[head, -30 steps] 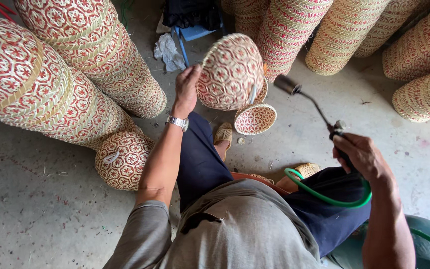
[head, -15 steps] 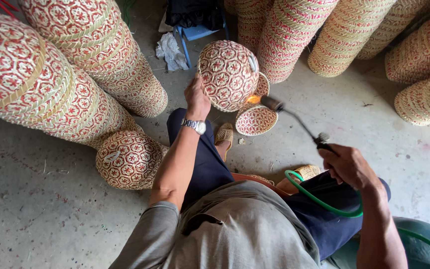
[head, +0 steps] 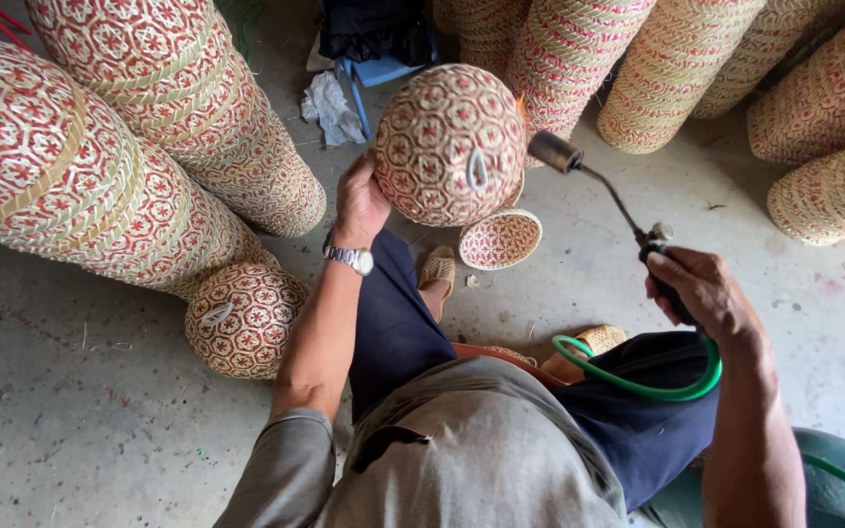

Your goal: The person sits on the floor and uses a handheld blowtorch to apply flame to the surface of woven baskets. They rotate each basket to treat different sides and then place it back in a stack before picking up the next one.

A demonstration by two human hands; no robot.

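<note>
The left hand (head: 359, 200) grips a woven basket (head: 450, 145) raised above the stained concrete floor (head: 70, 430). The right hand (head: 701, 288) is closed around a torch (head: 603, 191), its nozzle just beside the basket. Basket stacks (head: 129, 147) lie left of the left hand; a green hose (head: 638, 381) trails below the right.

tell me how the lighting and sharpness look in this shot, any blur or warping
Head view: soft, even daylight, faint shadows on the concrete floor; woven basket in the left hand and torch in the right hand are sharp; wide-angle lens bows the basket stacks at the edges.
</note>
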